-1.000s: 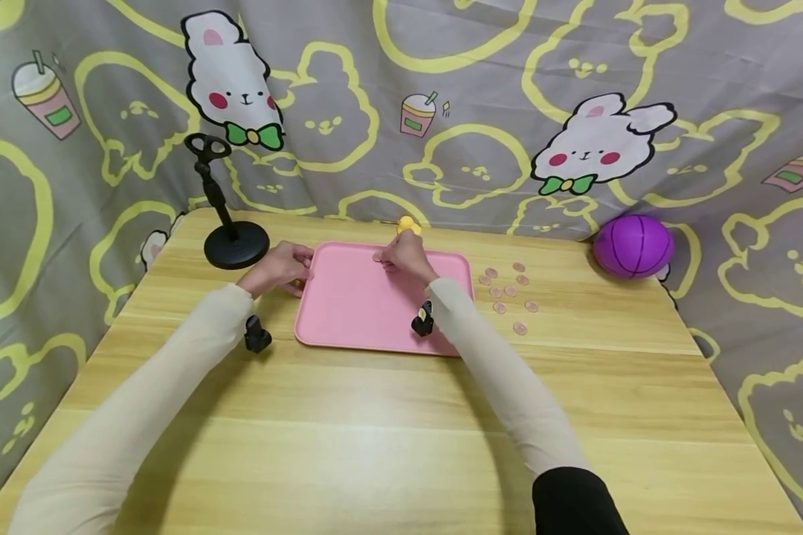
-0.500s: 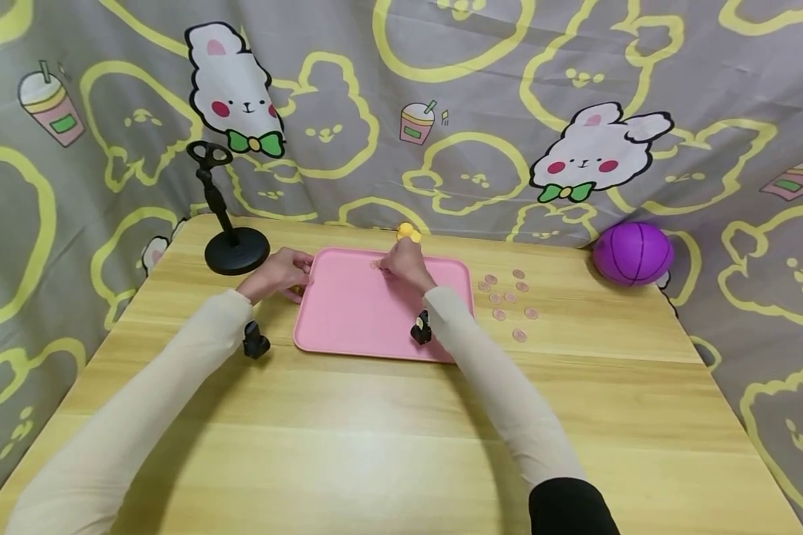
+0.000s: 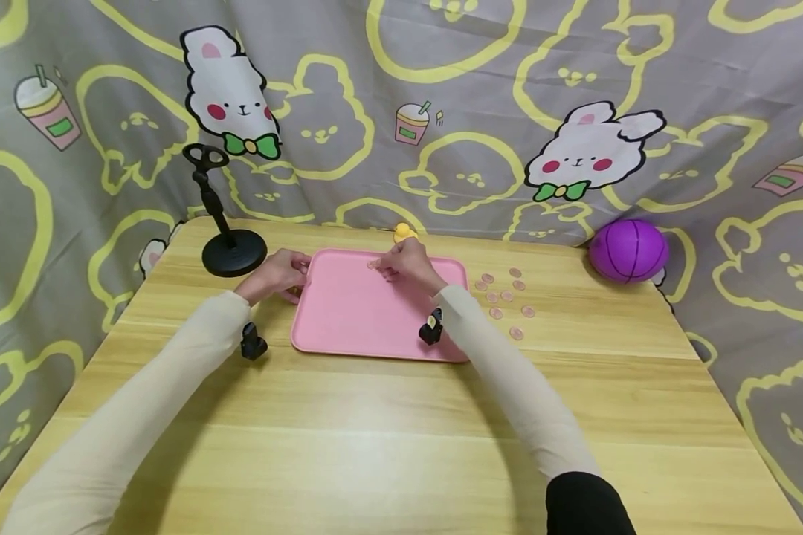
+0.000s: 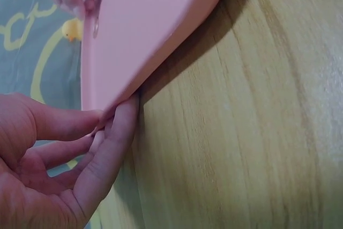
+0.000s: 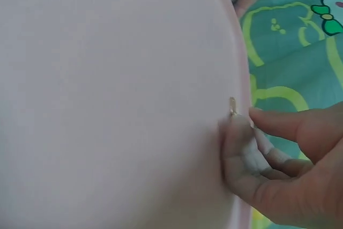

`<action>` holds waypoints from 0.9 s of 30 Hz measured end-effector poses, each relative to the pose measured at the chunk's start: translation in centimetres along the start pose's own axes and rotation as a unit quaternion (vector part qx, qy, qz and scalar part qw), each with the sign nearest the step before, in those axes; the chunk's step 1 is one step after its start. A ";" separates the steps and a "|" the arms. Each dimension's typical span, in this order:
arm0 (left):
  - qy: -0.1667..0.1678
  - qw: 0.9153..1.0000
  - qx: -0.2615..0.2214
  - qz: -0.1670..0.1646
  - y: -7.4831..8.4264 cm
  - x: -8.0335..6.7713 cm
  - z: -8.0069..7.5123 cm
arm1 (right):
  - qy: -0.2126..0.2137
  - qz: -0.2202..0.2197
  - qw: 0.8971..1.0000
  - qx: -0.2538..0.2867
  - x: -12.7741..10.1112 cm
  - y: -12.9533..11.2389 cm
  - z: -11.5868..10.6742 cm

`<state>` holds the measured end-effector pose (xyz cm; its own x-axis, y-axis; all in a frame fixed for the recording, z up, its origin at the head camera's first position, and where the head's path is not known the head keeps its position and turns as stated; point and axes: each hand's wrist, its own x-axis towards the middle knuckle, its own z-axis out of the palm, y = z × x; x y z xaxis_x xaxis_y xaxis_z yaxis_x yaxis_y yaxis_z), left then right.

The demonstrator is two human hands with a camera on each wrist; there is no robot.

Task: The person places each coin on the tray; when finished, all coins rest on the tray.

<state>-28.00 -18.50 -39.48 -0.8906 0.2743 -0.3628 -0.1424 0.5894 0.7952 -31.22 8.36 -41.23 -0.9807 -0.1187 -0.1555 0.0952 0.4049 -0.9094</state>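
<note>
The right hand (image 3: 407,264) pinches a coin (image 5: 232,105) on edge at the far rim of the pink tray (image 3: 361,316). The left hand (image 3: 274,275), fingers curled, grips the tray's left corner on the desk (image 3: 388,438). Released upright (a thin edge), the coin could roll away.

The wooden counter (image 3: 388,446) carries a pink tray (image 3: 355,319) near its far middle. A black stand (image 3: 233,251) is at the far left. Several small coins (image 3: 505,296) lie just right of the tray, and a purple ball (image 3: 627,250) rests at the far right. A small yellow toy (image 3: 404,232) sits behind the tray.
</note>
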 end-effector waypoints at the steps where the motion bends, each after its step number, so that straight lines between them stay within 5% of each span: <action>1: 0.000 1.000 -0.002 -0.001 0.0 0.0 0.0 | -0.004 0.002 1.000 -0.002 -0.1 0.0 -0.3; 9: 0.002 1.000 -0.002 -0.009 -0.2 -0.1 -0.2 | -0.001 -0.023 0.995 -0.095 -1.7 -0.1 -3.5; 27: -0.020 1.000 -0.017 -0.003 -0.3 0.2 -0.3 | 0.051 -0.087 0.986 -0.135 -3.9 3.9 -14.2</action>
<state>-28.24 -18.84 -39.62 -0.8717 0.3016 -0.3863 -0.1631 0.5648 0.8090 -29.47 23.30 -38.73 -0.9916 -0.1209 0.0457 -0.1109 0.6149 -0.7808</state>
